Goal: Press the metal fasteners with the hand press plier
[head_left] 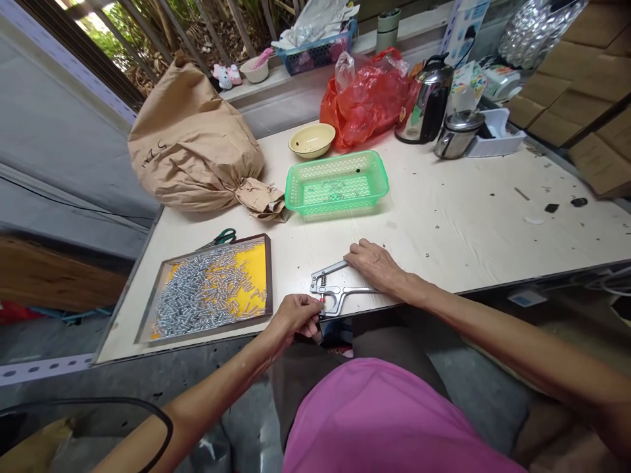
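My right hand is closed round the upper handle of a pair of silver hand-press pliers, which lie at the table's front edge with their handles apart. My left hand is pinched at the pliers' jaw, beside a small red part; what its fingertips hold is too small to make out. To the left, a shallow frame tray with a yellow bottom holds a heap of small silver metal pins. Beyond the pliers stands a green plastic basket with a few small pieces inside.
Green-handled scissors lie behind the tray. A brown paper sack, a yellow bowl, a red plastic bag, a kettle and a metal cup line the back. Cardboard boxes stand at right.
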A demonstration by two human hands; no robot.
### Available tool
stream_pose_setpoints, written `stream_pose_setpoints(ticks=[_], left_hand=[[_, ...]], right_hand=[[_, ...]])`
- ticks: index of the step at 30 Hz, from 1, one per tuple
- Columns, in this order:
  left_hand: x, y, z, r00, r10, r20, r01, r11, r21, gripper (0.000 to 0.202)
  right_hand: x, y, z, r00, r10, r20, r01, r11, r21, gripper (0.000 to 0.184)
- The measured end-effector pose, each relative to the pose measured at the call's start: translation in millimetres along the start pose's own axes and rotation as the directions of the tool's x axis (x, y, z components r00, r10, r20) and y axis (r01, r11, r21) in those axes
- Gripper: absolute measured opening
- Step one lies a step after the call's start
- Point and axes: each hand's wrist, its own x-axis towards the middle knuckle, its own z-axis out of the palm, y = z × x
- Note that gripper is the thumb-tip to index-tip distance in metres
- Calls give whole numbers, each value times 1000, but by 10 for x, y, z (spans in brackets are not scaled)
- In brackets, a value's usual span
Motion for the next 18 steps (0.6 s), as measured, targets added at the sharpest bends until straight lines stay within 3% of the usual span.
stream_pose_setpoints(ticks=[2, 7, 10, 12, 13, 15, 16, 18], left_hand=[[2, 7, 3, 1000, -1, 1, 1, 1000, 3, 33], [2, 20, 3, 1000, -6, 9, 6, 1000, 26, 33], [-44, 11, -17, 1000, 23, 7, -24, 988, 153, 34], [-102, 4, -16, 979, 179, -97, -133, 922, 363, 34], [-129, 4, -6, 938, 306, -166, -191, 852, 487, 32], [-149, 21, 33, 787, 575, -224, -283, 659, 696, 28], [-132, 40, 58, 711, 678, -185, -326, 552, 767, 28], [-40, 102, 103, 615, 788, -22, -414, 346, 842, 40]], right_hand=[[-81, -13, -56, 1000, -3, 16, 1, 998, 68, 20], [-300, -50, -146, 997, -63, 34, 57, 987, 148, 64], [-323, -59, -151, 997, -55, 62, 47, 990, 132, 57], [-275, -44, -156, 996, -69, 58, 61, 990, 128, 53], [-238, -31, -160, 996, -77, 53, 70, 990, 123, 52], [-152, -8, -168, 994, -98, 56, 92, 990, 103, 51], [-108, -2, -170, 991, -120, 64, 113, 989, 93, 50], [-28, -10, -164, 981, -175, 80, 169, 982, 81, 49]])
